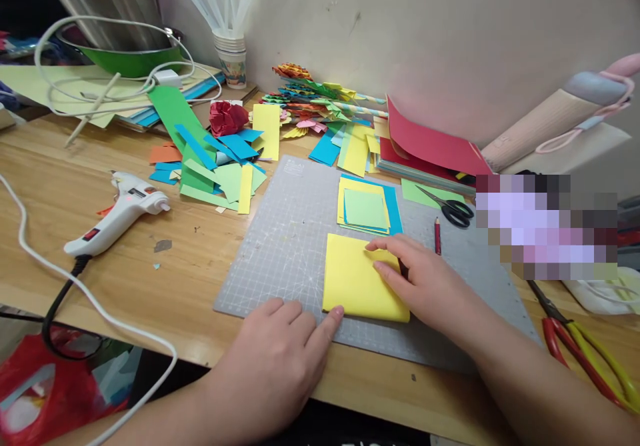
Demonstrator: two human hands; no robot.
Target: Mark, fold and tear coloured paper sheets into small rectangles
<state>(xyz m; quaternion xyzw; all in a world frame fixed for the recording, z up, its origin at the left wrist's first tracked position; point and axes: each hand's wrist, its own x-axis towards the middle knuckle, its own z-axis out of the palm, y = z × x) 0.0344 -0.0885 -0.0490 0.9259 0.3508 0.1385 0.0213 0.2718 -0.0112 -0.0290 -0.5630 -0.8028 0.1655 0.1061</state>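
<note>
A folded piece of yellow paper (353,276) lies on a grey cutting mat (270,246) in front of me. My left hand (285,356) rests palm down at the mat's near edge, its fingers curled in. One outstretched digit of it touches the paper's lower left corner. From the right, my right hand (417,273) reaches over the paper, thumb and forefinger apart, fingertips on or just above its surface. The other right fingers are partly hidden. Just beyond lies a stack of smaller yellow and pale green squares (365,207) on a blue sheet (394,206).
Black-handled scissors (456,213) and a dark red pencil (437,236) lie right on the mat. A white glue gun (117,213) lies left, its cord trailing. Paper scraps (200,173), red-covered sheets (430,139) and a cup of clear sticks (233,63) stand behind. Red-and-yellow-handled pliers (575,339) lie far right.
</note>
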